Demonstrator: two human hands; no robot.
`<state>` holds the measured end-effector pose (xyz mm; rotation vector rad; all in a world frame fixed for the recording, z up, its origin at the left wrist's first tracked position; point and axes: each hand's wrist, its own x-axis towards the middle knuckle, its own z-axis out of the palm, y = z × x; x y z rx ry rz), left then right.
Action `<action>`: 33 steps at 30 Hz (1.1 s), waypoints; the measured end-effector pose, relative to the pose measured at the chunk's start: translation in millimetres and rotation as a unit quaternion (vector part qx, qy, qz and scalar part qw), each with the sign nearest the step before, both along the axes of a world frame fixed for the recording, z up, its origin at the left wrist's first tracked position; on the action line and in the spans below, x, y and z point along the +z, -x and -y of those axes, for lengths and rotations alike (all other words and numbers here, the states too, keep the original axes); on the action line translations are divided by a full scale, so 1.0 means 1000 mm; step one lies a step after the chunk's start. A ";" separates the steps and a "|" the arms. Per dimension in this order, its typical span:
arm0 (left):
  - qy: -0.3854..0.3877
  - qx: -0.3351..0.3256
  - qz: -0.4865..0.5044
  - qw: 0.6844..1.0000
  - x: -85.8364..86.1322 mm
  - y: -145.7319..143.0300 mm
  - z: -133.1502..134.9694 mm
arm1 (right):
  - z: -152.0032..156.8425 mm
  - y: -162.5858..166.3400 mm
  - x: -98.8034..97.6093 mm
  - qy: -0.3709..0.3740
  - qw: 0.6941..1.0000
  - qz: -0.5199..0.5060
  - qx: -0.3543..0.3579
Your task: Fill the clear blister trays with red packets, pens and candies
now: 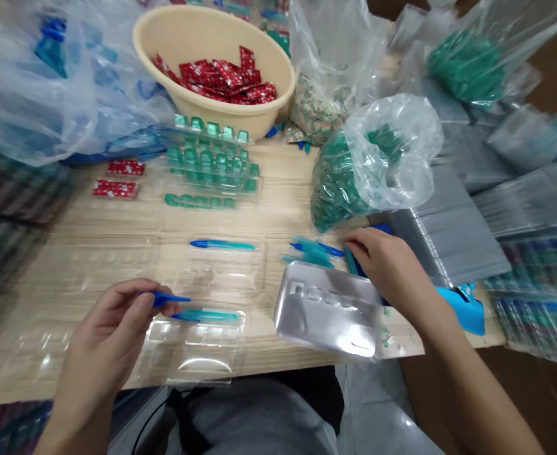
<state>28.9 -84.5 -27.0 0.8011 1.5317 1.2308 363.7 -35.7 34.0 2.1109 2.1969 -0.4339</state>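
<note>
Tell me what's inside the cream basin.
Red patterned packets lie heaped in the cream basin. Whatever lies beneath the top packets, including the basin's bottom there, is covered and can't be seen.

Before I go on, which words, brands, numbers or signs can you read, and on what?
None readable.
Red packets in the basin and on the table: white marks, too blurred to tell if lettering.
Packs at the left and right edges: too blurred.
Blue piece in the left hand: no lettering visible.
</note>
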 end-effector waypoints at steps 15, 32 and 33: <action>0.033 -0.070 -0.022 0.997 0.003 -0.029 -0.021 | -0.042 0.000 -0.038 0.155 0.980 0.074 0.102; -0.098 -0.218 -0.035 0.970 0.018 -0.064 -0.010 | 0.005 0.013 0.001 0.119 0.628 -0.766 -0.075; -0.118 -0.239 -0.041 0.963 0.022 -0.069 -0.010 | 0.008 0.016 0.002 0.115 0.624 -0.770 -0.073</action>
